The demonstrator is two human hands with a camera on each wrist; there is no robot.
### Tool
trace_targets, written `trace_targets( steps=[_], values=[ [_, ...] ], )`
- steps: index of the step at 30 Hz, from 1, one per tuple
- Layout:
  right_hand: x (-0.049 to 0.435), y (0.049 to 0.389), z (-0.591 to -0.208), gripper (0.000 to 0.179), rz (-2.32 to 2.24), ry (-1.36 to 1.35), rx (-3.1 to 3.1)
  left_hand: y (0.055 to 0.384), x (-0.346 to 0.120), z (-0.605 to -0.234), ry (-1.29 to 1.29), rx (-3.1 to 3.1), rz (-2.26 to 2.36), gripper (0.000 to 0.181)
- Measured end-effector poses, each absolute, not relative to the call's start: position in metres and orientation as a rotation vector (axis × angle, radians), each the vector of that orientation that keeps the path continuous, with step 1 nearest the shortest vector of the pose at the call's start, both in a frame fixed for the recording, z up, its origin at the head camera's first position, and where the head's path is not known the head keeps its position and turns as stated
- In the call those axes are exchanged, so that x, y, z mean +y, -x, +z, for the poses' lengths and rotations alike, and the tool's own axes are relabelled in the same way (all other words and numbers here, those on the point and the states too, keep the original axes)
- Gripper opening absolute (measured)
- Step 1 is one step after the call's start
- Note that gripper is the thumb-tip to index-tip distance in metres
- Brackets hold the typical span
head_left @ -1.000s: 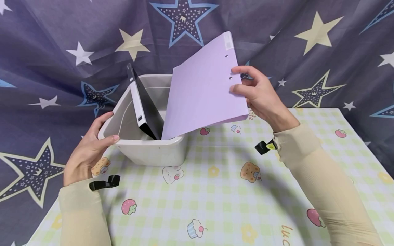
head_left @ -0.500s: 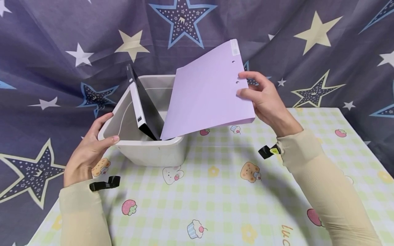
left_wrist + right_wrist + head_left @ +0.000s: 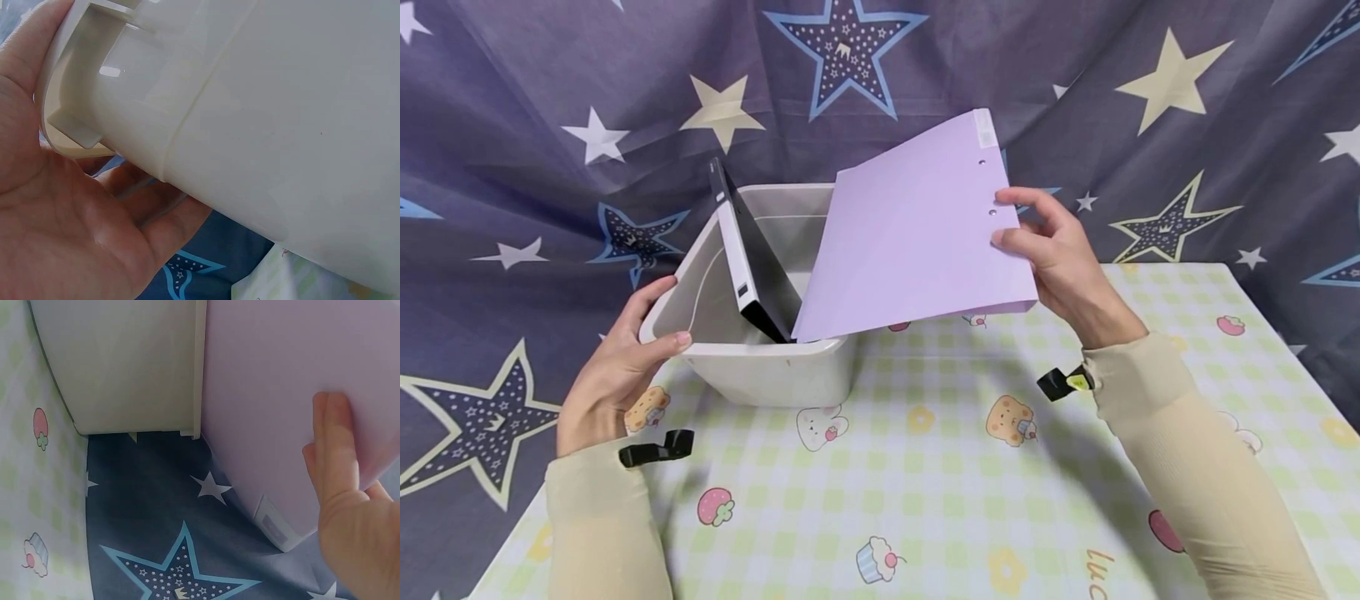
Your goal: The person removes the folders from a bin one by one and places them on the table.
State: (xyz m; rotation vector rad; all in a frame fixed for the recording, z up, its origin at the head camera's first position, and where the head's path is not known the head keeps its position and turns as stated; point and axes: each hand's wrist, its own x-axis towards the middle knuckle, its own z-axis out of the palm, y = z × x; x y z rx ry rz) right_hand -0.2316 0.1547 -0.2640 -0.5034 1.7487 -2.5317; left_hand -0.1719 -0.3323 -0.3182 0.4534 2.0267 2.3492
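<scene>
We are gripping the white bin (image 3: pixel 775 375) at eight o'clock with our left hand (image 3: pixel 619 354), likely steadying it, and pinching the lilac folder (image 3: pixel 917 237) leaning out towards three o'clock with our right hand (image 3: pixel 1067 265), apparently supporting it

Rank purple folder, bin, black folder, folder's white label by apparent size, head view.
1. Purple folder and bin: unranked; the folder covers part of the bin, so unsure.
2. Black folder, seen at a steep angle.
3. White label.

Starry curtain (image 3: pixel 970 67) behind checked tablecloth (image 3: pixel 940 475)
</scene>
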Motion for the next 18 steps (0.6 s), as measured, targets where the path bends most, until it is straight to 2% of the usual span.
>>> trace_targets(
  steps=[18],
  values=[
    [0.164, 0.221, -0.275, 0.043, -2.622, 0.499, 1.743, 0.173, -0.332, -0.319, -0.451, 2.038, 2.342, 0.077]
  ],
)
